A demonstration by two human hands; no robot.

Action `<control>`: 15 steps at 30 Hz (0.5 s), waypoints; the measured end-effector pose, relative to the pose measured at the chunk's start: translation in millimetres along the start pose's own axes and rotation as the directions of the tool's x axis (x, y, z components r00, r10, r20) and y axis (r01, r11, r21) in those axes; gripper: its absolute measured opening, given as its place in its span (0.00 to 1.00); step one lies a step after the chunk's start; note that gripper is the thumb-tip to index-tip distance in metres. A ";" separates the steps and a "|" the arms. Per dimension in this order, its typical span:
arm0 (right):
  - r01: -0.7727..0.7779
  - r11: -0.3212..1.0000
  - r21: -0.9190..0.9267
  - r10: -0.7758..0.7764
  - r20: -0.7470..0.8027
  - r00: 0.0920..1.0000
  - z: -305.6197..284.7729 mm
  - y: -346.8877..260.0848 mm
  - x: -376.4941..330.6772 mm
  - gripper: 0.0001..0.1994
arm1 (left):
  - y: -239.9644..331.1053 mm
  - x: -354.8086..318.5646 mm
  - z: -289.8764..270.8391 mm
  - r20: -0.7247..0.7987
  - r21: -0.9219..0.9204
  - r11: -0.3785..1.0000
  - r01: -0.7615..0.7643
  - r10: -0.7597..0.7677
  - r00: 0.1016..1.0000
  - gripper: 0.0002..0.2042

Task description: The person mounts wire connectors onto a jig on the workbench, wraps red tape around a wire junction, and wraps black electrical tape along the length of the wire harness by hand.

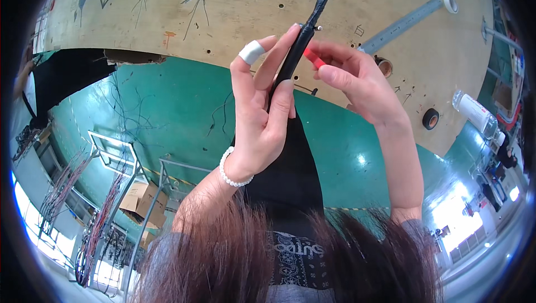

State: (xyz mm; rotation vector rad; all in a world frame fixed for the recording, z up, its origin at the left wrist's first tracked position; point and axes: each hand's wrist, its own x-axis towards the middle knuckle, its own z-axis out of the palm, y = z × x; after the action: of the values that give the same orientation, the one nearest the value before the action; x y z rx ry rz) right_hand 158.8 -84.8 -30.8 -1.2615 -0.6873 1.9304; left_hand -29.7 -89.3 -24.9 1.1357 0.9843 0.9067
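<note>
A thick black tape-wrapped cable [301, 42] runs from the top of the view down to my left hand [258, 121]. My left hand is closed around it, with the thumb on the near side and two fingers along its left edge. White tape or a bandage wraps one finger. My right hand [365, 82] is just right of the cable, pinching a small red strip-like piece [314, 57] between thumb and fingers. The red piece is close to the cable; I cannot tell whether they touch. Its far end is partly hidden by the fingers.
On the wooden table lie a steel ruler [402, 24], a white tape roll [450, 3], a brown roll [384, 67] and a black tape roll [430, 119]. A plastic bottle [474, 112] is at the right edge. A cardboard box [143, 201] and metal frames stand lower left.
</note>
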 end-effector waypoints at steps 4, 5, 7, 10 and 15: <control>-0.032 0.999 -0.040 0.036 0.088 0.995 -1.1 1.5 8.3 0.35 | 1.7 0.7 -2.0 0.006 0.004 1.000 0.002 -0.002 1.000 0.24; -0.035 0.999 -0.039 0.038 0.088 0.995 -0.3 2.1 9.3 0.35 | 2.0 0.5 -2.1 0.004 -0.001 1.000 0.004 -0.004 1.000 0.24; -0.043 0.999 0.004 0.042 0.124 0.991 1.2 3.0 11.0 0.34 | 3.4 0.9 -1.3 0.005 -0.005 1.000 0.009 -0.009 1.000 0.24; -0.015 1.000 0.018 0.013 0.121 0.993 0.5 2.9 11.7 0.35 | 3.5 0.1 -6.7 0.044 -0.024 0.999 0.023 -0.022 0.999 0.24; -0.017 1.000 -0.019 0.019 0.106 0.994 3.8 -7.6 6.6 0.38 | -0.8 1.3 -7.8 0.059 0.015 1.000 -0.001 0.000 0.998 0.25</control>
State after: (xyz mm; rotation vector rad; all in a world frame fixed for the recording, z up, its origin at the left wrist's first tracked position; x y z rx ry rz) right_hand 155.7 -75.2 -27.2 -1.1862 -0.7503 2.0219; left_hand -36.7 -86.0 -26.9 1.1689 0.9442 0.8629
